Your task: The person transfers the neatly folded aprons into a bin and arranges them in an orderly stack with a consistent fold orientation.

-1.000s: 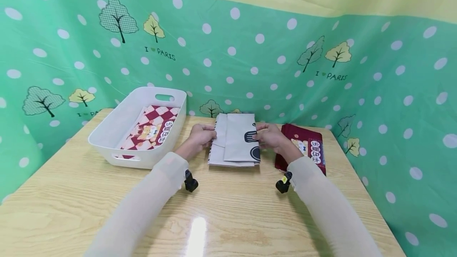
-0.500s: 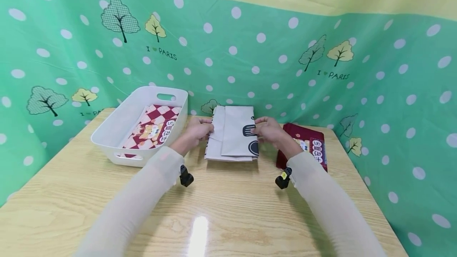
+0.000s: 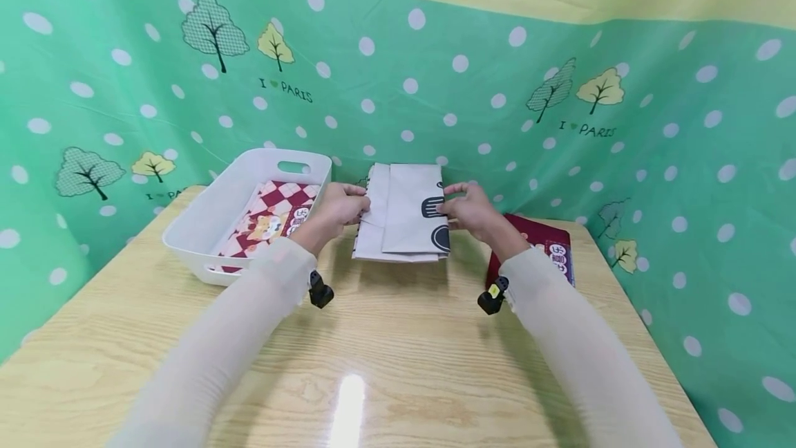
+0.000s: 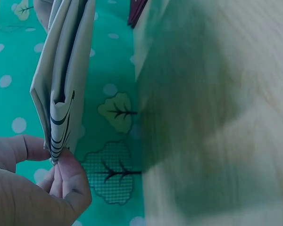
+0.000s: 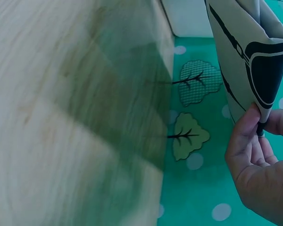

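A folded white cloth with black spatula-like prints is held up above the back of the table, between both hands. At its left edge, the left hand pinches it between thumb and fingers. The right hand pinches the opposite edge. In the left wrist view, the layered folds of the cloth show edge-on, with the left hand gripping the lower corner. The right wrist view has the right hand pinching a narrow end of the cloth. Its underside is hidden in the head view.
A white plastic basket stands at the left, with a red-and-white checkered package in it. Dark red packages lie at the right, partly behind the right forearm. A green dotted curtain hangs behind the wooden table.
Both hands have raised the folded cloth off the table and moved it slightly away, toward the curtain. The grip looks the same. The camera view has shifted a little.
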Action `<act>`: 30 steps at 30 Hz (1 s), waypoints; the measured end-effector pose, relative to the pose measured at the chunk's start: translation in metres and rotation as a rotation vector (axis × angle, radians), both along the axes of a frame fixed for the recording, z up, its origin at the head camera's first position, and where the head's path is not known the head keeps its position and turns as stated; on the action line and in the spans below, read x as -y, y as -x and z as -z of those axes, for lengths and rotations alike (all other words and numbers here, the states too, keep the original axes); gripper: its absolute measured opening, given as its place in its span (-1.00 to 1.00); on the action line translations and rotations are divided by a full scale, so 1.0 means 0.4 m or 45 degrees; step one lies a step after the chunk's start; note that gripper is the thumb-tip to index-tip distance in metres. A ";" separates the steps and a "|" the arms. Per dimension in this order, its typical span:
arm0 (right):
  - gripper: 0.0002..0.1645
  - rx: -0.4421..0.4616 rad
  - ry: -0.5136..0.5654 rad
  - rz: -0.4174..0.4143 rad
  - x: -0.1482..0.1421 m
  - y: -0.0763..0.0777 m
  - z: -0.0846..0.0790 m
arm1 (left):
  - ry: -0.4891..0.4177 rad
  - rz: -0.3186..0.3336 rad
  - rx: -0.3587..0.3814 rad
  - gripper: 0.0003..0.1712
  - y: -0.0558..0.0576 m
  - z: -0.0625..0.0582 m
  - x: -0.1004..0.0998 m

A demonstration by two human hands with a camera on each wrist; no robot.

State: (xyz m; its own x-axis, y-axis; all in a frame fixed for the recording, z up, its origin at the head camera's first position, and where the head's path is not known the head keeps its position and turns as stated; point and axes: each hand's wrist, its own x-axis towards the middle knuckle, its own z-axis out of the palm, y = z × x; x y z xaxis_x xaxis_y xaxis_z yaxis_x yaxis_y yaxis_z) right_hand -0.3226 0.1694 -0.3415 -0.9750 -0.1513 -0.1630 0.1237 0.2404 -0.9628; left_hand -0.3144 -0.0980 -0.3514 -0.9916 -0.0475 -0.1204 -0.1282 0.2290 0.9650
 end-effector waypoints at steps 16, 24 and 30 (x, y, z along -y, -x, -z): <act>-0.50 -0.082 0.089 0.009 0.068 0.009 -0.082 | 0.116 -0.002 -0.054 -0.53 0.010 -0.118 0.063; -0.51 -0.080 0.120 0.026 0.112 0.019 -0.110 | 0.164 -0.022 -0.051 -0.47 0.004 -0.153 0.100; -0.52 -0.100 0.143 0.037 0.148 0.019 -0.127 | 0.208 -0.036 -0.053 -0.45 0.003 -0.172 0.130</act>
State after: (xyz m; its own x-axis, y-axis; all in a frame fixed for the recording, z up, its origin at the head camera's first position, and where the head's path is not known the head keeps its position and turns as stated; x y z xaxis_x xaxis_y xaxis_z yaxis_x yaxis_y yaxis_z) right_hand -0.3303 0.1103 -0.2906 -0.9884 -0.1355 -0.0694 0.0520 0.1277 -0.9904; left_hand -0.3157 -0.1502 -0.2827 -0.9935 -0.0913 -0.0680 -0.0978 0.3799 0.9199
